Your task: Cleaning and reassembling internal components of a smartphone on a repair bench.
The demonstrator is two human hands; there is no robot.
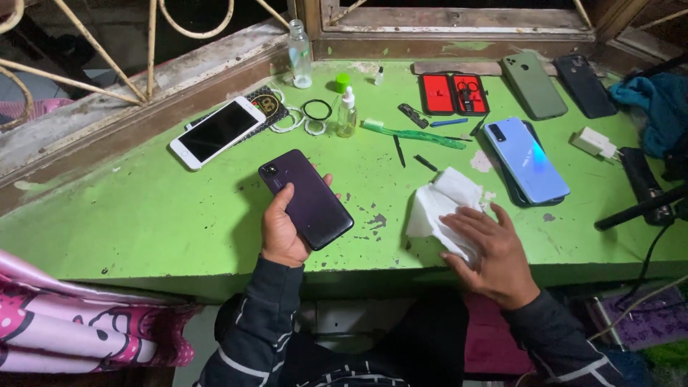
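Note:
My left hand [281,231] grips a dark purple phone [309,196], back side up, just above the green table [143,215]. My right hand [493,251] lies flat with its fingers spread on a crumpled white tissue [438,202] near the table's front edge. A blue phone [527,159] rests on a dark phone just beyond the tissue.
A white phone [217,132] lies face up at the left. Behind are a clear bottle [299,54], a small spray bottle [347,112], a green toothbrush [412,134], a red tool case [453,93], a green phone [534,84], a black phone [584,84] and a white charger [594,142].

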